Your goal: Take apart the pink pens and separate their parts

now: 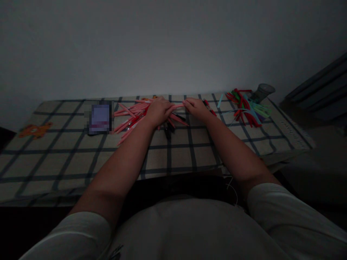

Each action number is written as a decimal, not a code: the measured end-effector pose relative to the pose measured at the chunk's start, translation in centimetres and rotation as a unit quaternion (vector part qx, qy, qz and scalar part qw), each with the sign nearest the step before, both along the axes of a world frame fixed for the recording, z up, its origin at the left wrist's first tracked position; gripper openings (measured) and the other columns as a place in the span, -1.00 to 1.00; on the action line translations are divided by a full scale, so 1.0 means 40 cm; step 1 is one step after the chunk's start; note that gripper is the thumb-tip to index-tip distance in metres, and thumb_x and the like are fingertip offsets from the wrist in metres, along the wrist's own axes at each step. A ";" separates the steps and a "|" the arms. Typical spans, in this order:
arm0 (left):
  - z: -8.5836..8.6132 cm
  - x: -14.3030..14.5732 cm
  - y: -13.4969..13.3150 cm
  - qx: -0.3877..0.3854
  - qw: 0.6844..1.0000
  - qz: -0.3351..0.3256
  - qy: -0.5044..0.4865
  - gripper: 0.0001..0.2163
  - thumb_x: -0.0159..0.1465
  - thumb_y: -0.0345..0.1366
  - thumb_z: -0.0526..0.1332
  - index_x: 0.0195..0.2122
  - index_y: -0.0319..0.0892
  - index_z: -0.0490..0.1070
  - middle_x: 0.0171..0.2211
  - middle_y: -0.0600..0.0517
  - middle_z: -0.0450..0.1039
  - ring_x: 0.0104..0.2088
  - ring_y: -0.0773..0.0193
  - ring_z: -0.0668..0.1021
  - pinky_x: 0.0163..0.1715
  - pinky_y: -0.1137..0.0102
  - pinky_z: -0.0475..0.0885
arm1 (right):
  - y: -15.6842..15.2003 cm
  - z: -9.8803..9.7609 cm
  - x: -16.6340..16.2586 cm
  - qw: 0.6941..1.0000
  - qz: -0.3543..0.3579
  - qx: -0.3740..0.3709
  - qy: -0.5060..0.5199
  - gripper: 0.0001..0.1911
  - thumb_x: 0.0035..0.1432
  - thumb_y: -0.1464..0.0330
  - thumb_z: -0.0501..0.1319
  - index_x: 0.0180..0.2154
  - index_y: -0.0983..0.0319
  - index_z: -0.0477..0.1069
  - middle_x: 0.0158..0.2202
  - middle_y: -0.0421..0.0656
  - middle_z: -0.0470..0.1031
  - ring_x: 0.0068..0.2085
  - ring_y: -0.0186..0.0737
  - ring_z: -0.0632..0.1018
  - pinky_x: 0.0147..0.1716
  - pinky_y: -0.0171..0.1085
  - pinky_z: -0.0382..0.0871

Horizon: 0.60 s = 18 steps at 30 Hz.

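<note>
matt checked cloth tablecloth [67, 159], smooth pink plastic pens [130, 115], clear plastic cup [262, 90]

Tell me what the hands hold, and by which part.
One pink stick, seemingly by its ends: left hand on one end, right hand on the other, beside the pink pile.

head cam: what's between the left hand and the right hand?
In the head view, one pink stick bridges the gap between the left hand and right hand, held at both ends, with checked tablecloth beneath.
</note>
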State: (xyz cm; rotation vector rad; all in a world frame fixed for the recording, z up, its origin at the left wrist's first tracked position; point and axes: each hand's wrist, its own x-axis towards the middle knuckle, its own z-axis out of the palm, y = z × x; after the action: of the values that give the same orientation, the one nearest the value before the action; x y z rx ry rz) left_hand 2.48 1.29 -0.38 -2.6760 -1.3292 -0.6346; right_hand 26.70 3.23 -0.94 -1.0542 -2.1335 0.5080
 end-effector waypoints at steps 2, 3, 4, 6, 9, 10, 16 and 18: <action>0.000 -0.002 0.002 0.001 1.000 -0.002 0.003 -0.59 0.60 -0.09 0.08 0.06 -0.19 0.69 -0.06 -0.20 0.70 0.02 -0.07 0.58 0.13 0.06 0.41 | -0.001 0.003 0.001 1.000 0.001 -0.004 -0.005 -0.48 0.55 0.01 0.06 -0.45 0.11 0.20 -0.48 -0.21 0.25 -0.33 -0.13 0.33 -0.22 -0.16 0.18; -0.001 -0.003 0.003 0.004 1.000 -0.002 0.002 -0.59 0.60 -0.10 0.09 0.07 -0.19 0.69 -0.05 -0.19 0.70 0.02 -0.07 0.59 0.14 0.06 0.41 | -0.002 0.005 0.001 1.000 0.003 -0.007 -0.006 -0.48 0.55 0.02 0.06 -0.45 0.11 0.20 -0.49 -0.22 0.25 -0.33 -0.14 0.34 -0.23 -0.16 0.17; -0.002 -0.005 0.005 0.008 1.000 -0.003 0.001 -0.60 0.60 -0.10 0.09 0.07 -0.18 0.70 -0.05 -0.19 0.70 0.02 -0.06 0.59 0.14 0.05 0.41 | -0.004 0.007 0.001 1.000 0.005 -0.010 -0.006 -0.48 0.55 0.03 0.06 -0.46 0.11 0.20 -0.50 -0.22 0.24 -0.33 -0.14 0.34 -0.23 -0.16 0.17; -0.005 -0.008 0.009 0.014 1.000 -0.007 -0.005 -0.61 0.59 -0.10 0.10 0.05 -0.14 0.71 -0.05 -0.17 0.71 0.02 -0.06 0.59 0.15 0.04 0.41 | -0.009 0.011 0.001 1.000 0.006 -0.016 -0.005 -0.48 0.55 0.02 0.07 -0.46 0.11 0.20 -0.51 -0.22 0.24 -0.33 -0.15 0.34 -0.24 -0.17 0.17; -0.008 -0.011 0.012 0.016 1.000 -0.016 -0.018 -0.62 0.58 -0.08 0.12 0.04 -0.14 0.71 -0.05 -0.18 0.71 0.04 -0.07 0.60 0.17 0.02 0.42 | -0.012 0.014 -0.001 1.000 0.002 -0.018 -0.001 -0.45 0.55 0.00 0.08 -0.48 0.12 0.21 -0.52 -0.23 0.23 -0.35 -0.16 0.34 -0.25 -0.17 0.17; -0.008 -0.011 0.012 0.014 1.000 -0.018 -0.022 -0.62 0.58 -0.08 0.13 0.04 -0.15 0.71 -0.05 -0.19 0.71 0.05 -0.08 0.60 0.18 0.01 0.42 | -0.012 0.014 -0.002 1.000 0.001 -0.017 0.000 -0.44 0.54 -0.02 0.08 -0.48 0.12 0.20 -0.52 -0.23 0.23 -0.36 -0.16 0.34 -0.25 -0.17 0.17; -0.005 -0.013 0.006 0.025 0.998 -0.017 -0.053 -0.62 0.56 -0.06 0.14 0.08 -0.15 0.68 -0.06 -0.21 0.68 0.08 -0.12 0.61 0.18 -0.04 0.44 | -0.009 0.008 -0.004 0.999 -0.005 -0.008 0.041 -0.32 0.46 -0.25 0.06 -0.50 0.11 0.19 -0.53 -0.23 0.22 -0.38 -0.18 0.32 -0.30 -0.16 0.18; -0.004 -0.015 0.003 0.036 0.997 -0.009 -0.063 -0.62 0.56 -0.06 0.13 0.10 -0.15 0.67 -0.05 -0.22 0.67 0.09 -0.12 0.60 0.18 -0.03 0.45 | -0.011 0.003 -0.006 0.997 0.011 -0.015 0.074 -0.29 0.39 -0.33 0.07 -0.48 0.11 0.22 -0.51 -0.23 0.24 -0.39 -0.20 0.31 -0.32 -0.17 0.20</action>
State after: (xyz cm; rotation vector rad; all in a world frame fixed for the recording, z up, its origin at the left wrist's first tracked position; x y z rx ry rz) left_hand 1.89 1.43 -0.52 -2.6329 -1.2852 -0.8492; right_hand 26.47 2.81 -0.83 -0.9798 -2.0145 0.6107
